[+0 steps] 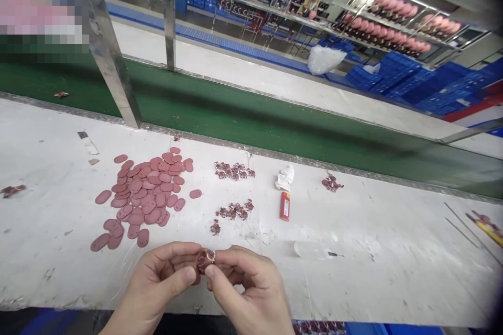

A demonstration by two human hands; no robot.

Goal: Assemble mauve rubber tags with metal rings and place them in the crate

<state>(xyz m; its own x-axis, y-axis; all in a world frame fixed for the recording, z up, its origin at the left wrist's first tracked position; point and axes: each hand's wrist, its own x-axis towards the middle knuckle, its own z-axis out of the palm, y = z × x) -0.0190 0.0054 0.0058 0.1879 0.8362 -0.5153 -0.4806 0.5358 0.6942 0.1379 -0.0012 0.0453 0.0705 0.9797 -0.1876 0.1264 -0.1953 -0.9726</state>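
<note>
Dusty-red oval pads [145, 191] lie loose and overlapping on the white desk [47, 267], left of centre, and form by far the largest group in view. To their right sit two small heaps of patterned red-and-white pieces [234, 170] [232, 212] (their detail is too small to resolve), with a third heap [332, 183] farther along. As the desk stands, the loose pads greatly outnumber the pieces in these heaps.

Both hands are together at the near edge of the desk. The left hand [157, 282] and right hand [251, 288] are clamped from opposite sides on a small dark-red piece [203, 261], held just above the surface between the fingertips. A bright ring [211, 256] shows at its upper edge — how it is joined to the piece cannot be determined.

A red lighter [285, 205] and a crumpled white cloth [285, 177] lie between the heaps and the far edge. Beyond the desk runs a green conveyor belt [236, 115].
</note>
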